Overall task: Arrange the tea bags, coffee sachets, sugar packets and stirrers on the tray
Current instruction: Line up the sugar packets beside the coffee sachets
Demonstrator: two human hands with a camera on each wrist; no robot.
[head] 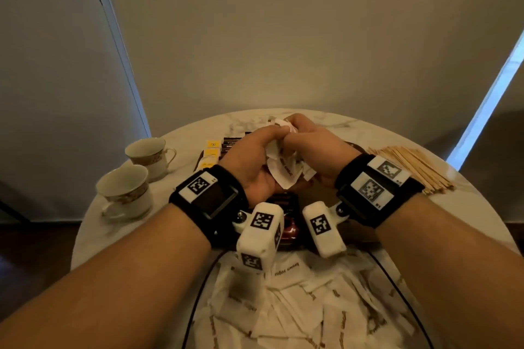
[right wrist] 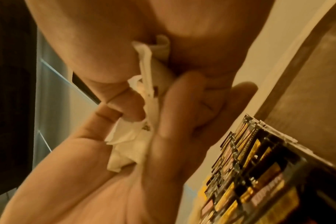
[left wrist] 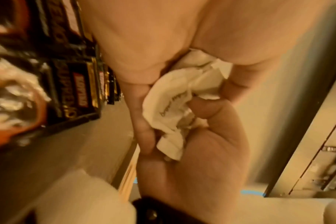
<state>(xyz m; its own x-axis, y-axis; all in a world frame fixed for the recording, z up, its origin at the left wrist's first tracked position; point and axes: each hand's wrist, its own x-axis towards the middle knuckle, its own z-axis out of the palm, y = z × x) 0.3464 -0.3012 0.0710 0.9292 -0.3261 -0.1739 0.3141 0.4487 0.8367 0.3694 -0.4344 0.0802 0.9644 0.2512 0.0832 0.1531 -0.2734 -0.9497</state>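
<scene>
Sugar packets bunched between both hands above tray.

Nearest: loose sugar packets [head: 295, 300] heaped on table [head: 470, 207] edge, presumably the supply pile. Above them, left hand [head: 252, 161] and right hand [head: 314, 147] pressed together, fingers curled round one bundle of sugar packets [head: 285, 173], probably squaring it for a tidy row. Beneath: tray [head: 198, 161] with dark coffee sachets [head: 231, 143] and yellow tea bags [head: 212, 151] already lined up. Stirrers [head: 414, 170] off to right, not yet placed. Two cups [head: 133, 176] left.
</scene>
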